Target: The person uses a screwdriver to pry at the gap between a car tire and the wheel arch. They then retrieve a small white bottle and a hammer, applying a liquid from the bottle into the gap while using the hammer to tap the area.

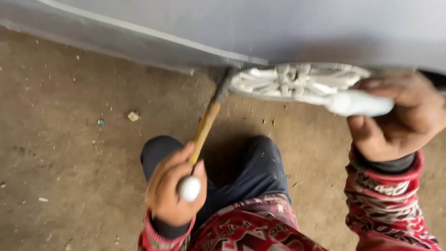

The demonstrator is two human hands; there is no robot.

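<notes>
Left hand (174, 190) is wrapped around the hammer (204, 132) handle, its head at the hubcap (297, 82) edge; right hand (402, 118) clamps the rim to steady it.

A: The hammer (204, 132) across the middle of the frame: wooden handle, yellowish, with a dark, dull metal head?

B: Yes. The wheel cover (290, 83) at upper right looks like silver-painted plastic, slightly glossy.

A: And the car panel (186, 28) along the top?

B: Smooth painted metal, grey, satin sheen. The floor (69, 153) is rough, matt, gritty concrete. The sleeves are patterned red cloth.
</notes>
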